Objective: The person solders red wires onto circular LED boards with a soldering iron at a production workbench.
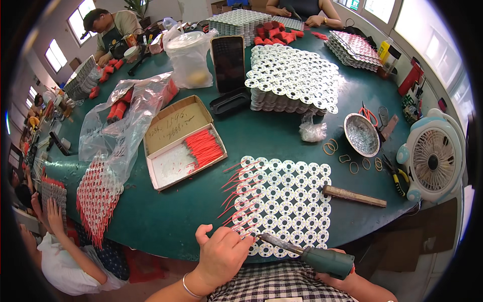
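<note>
A panel of round white circuit boards (pixel 300 194) lies flat at the table's near edge. Thin red wires (pixel 235 204) stick out to the left from its leftmost columns. At its lower left corner my left hand (pixel 224 254) is closed in a pinch on a red wire, mostly hidden by the fingertips. My right hand (pixel 347 283) grips a dark green soldering iron (pixel 327 261), its metal tip touching down beside my left fingertips. A cardboard box (pixel 187 173) with a bundle of cut red wires (pixel 204 148) stands left of the panel.
A wooden bar (pixel 354 196) overlaps the panel's right edge. Beyond are a metal bowl (pixel 361 135), rubber bands (pixel 353 167), pliers (pixel 397 176) and a fan (pixel 432 161). Stacked panels (pixel 292 75), a phone (pixel 228 63) and a plastic bag (pixel 121 131) stand farther back. Other people sit around the table.
</note>
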`<state>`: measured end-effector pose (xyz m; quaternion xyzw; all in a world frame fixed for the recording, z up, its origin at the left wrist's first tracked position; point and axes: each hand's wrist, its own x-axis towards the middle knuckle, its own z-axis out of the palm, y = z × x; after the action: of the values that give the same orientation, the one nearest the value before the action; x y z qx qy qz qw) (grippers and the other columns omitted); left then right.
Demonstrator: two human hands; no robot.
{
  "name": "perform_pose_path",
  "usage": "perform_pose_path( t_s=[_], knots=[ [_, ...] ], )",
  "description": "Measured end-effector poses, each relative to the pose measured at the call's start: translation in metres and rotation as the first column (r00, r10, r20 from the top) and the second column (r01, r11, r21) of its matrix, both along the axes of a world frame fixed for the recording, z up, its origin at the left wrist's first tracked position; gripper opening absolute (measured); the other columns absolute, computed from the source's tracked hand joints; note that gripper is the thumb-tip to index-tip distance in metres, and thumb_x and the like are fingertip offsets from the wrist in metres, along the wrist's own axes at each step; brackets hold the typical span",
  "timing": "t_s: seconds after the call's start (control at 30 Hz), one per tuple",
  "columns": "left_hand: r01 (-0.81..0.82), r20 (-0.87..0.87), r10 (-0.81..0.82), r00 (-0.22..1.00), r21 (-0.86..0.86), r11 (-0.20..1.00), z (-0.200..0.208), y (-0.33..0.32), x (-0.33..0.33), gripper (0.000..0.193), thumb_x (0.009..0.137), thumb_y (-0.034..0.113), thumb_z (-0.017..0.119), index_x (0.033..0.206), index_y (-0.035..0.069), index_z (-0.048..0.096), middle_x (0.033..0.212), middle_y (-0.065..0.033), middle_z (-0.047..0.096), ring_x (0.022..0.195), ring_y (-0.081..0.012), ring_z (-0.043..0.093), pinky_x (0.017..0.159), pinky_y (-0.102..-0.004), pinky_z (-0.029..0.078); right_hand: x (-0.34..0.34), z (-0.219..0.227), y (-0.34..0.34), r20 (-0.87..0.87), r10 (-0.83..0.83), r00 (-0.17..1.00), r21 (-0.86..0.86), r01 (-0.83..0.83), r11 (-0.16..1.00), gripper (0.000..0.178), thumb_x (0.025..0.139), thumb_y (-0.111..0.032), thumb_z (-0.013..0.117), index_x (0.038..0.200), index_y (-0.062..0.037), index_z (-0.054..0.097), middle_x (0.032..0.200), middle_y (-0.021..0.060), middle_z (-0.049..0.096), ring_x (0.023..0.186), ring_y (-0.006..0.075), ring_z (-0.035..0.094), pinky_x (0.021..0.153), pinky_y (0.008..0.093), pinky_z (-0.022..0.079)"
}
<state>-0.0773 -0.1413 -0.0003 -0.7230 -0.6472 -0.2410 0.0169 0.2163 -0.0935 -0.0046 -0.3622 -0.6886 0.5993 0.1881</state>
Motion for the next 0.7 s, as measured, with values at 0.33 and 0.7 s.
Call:
perform_pose_path(
  t_s=[0.33,0.7],
  knots=[
    [0.043,0.018,-0.042,0.999,-0.051,0.998,0.004,0.006,-0.006,0.018,0.063,0.013,0.069,0.08,0.018,0.066,0.065,0.0046,0.045,0.072,-0.0136,0.048,0.082,-0.0431,0.024,-0.001,0.001,0.005,0.092,0.108,0.99,0.275,-0.13,0.953,0.048,0.068,-0.003,0.067,0.111,0.0034,0.047,0.087,0.0101,0.062,0.065,0.0175,0.063,0.061,0.0283,0.051],
    [-0.034,-0.065,0.033,0.997,-0.008,0.999,0.009,-0.01,-0.013,0.015,0.064,0.012,0.069,0.077,0.019,0.065,0.067,0.0057,0.048,0.074,-0.0133,0.049,0.083,-0.0417,0.025,0.001,0.004,0.002,-0.048,-0.19,0.981,-0.127,0.182,0.975,0.046,0.066,0.005,0.046,0.111,0.0048,0.05,0.1,0.0172,0.059,0.065,0.0225,0.063,0.058,0.0319,0.052]
  ],
)
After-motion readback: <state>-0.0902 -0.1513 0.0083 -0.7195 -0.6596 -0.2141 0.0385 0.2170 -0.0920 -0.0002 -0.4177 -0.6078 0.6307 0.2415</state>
